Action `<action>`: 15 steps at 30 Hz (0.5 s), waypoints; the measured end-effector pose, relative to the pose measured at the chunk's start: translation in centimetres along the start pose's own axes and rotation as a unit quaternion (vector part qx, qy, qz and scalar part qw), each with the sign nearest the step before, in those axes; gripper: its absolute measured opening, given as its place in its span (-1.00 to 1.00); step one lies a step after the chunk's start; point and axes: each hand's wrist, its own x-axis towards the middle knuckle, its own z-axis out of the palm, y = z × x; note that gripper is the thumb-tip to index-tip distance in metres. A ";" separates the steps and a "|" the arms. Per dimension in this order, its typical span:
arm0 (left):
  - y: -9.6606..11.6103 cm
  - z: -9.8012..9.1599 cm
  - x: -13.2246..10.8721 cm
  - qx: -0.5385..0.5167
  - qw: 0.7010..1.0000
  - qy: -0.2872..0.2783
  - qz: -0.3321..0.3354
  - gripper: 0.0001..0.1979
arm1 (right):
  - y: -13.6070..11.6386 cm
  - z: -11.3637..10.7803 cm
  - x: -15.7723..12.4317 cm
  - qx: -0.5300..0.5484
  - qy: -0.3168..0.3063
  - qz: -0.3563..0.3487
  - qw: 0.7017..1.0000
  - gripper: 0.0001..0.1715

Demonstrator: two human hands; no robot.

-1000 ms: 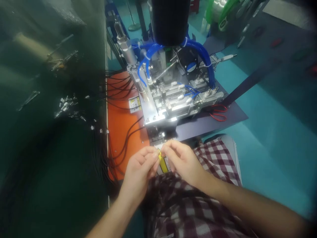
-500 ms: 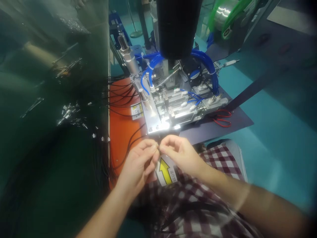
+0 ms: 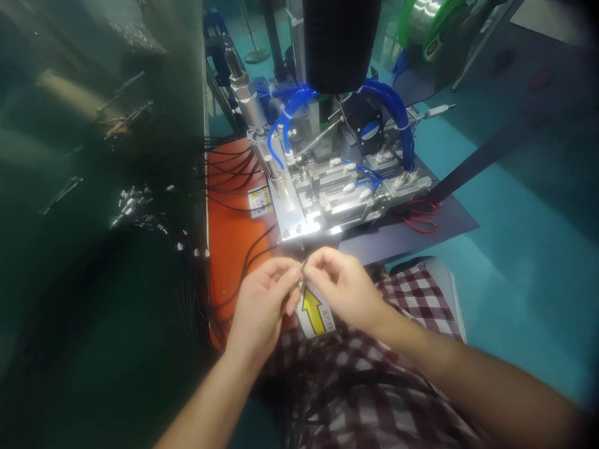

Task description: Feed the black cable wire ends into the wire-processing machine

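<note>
My left hand point(image 3: 269, 299) and my right hand point(image 3: 344, 287) meet in front of the machine point(image 3: 327, 199), fingertips pinched close together. A tiny thin piece, partly greenish, shows between the fingertips; it is too small to name and mostly covered by the fingers. Below the hands is a white label with a yellow arrow point(image 3: 314, 312). Black cables point(image 3: 250, 252) run over the orange plate point(image 3: 229, 237) and pass behind my left hand, and I cannot tell whether one ends in my fingers.
At the left lies a dark green surface point(image 3: 93, 299) with bundles of black cables point(image 3: 191, 293) and shiny metal-ended pieces point(image 3: 133, 206). Blue hoses point(image 3: 397, 112) arch over the machine beneath a black tube point(image 3: 341, 43). A green wire spool point(image 3: 423, 25) hangs upper right; red wire loops point(image 3: 421, 218) lie lower right.
My right hand has risen slightly and its fingers have curled more. A thin greenish bit now shows between the fingertips. The view has shifted a little.
</note>
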 end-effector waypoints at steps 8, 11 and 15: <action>-0.2 -2.3 -0.1 0.292 0.939 0.026 0.181 -0.85 | 1.2 -2.1 2.1 0.125 -0.031 0.091 0.987 -0.87; -0.9 -3.5 1.3 0.407 0.843 0.039 0.350 -0.81 | 2.1 -2.4 2.4 0.117 -0.038 0.095 0.988 -0.86; -2.3 -4.6 3.0 0.468 0.790 -0.005 0.395 -0.73 | 3.4 -1.9 2.1 0.082 -0.044 0.085 0.992 -0.88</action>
